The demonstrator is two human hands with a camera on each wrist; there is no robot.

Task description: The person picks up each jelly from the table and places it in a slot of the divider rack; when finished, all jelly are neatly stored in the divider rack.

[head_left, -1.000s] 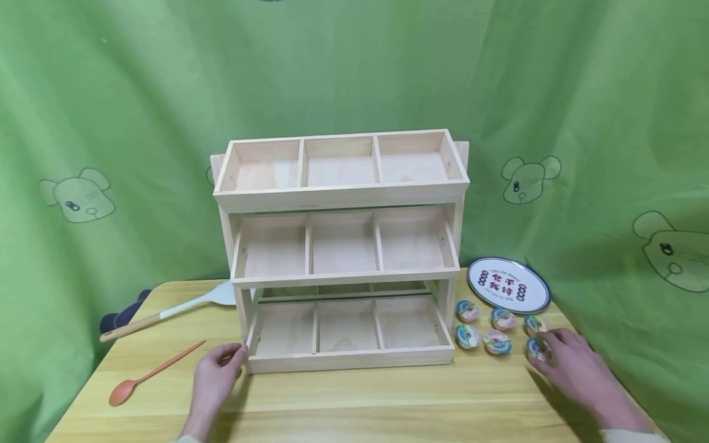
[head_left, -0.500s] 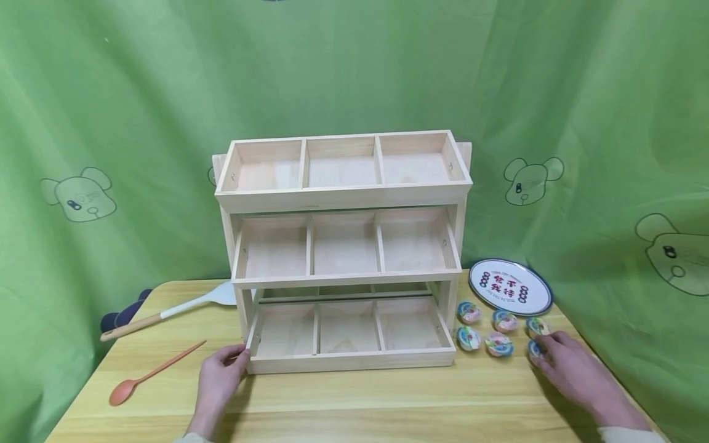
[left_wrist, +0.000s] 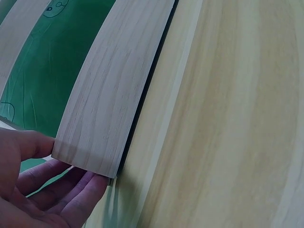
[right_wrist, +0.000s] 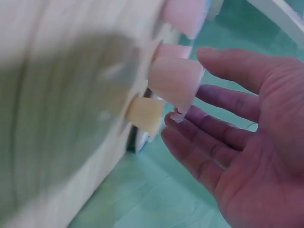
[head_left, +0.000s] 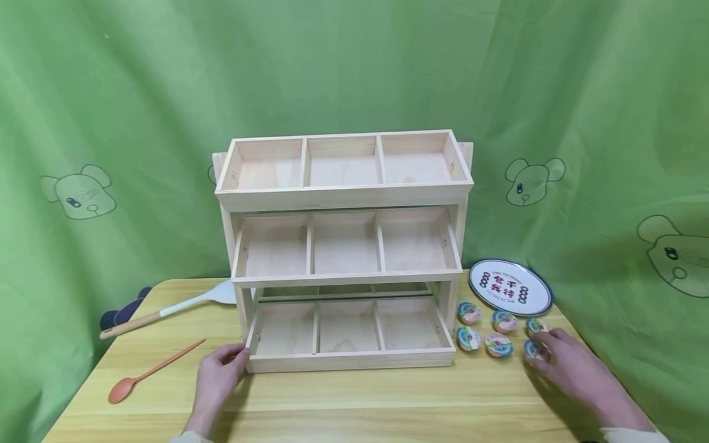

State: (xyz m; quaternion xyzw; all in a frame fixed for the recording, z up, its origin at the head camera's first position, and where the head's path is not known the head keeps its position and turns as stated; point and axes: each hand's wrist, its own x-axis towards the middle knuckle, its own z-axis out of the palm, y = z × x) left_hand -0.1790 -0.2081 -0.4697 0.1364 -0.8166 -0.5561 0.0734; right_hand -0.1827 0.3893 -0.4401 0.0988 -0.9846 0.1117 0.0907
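A pale wooden three-tier rack (head_left: 349, 363), each tier split into three compartments, stands mid-table in the head view. My left hand (head_left: 216, 381) holds the left front corner of its bottom tier. In the left wrist view the thumb lies at one corner of the front board (left_wrist: 109, 95), fingers against its end. At the right, my right hand (head_left: 576, 372) has thumb and fingers round a small jelly cup (head_left: 532, 349). The right wrist view shows that pink-sided cup (right_wrist: 173, 78) between thumb and fingertips; its lid is mostly hidden. Several more jelly cups (head_left: 499, 345) stand to its left and behind.
A white oval plate (head_left: 528, 280) with a dark rim lies behind the cups. A spatula (head_left: 188, 304) with a wooden handle and an orange spoon (head_left: 122, 389) lie left of the rack. Green curtain (head_left: 343, 74) hangs behind and at both sides.
My right hand and the jelly cup in its fingers have shifted slightly left. The left hand stays at the rack's corner. The view has drifted a little.
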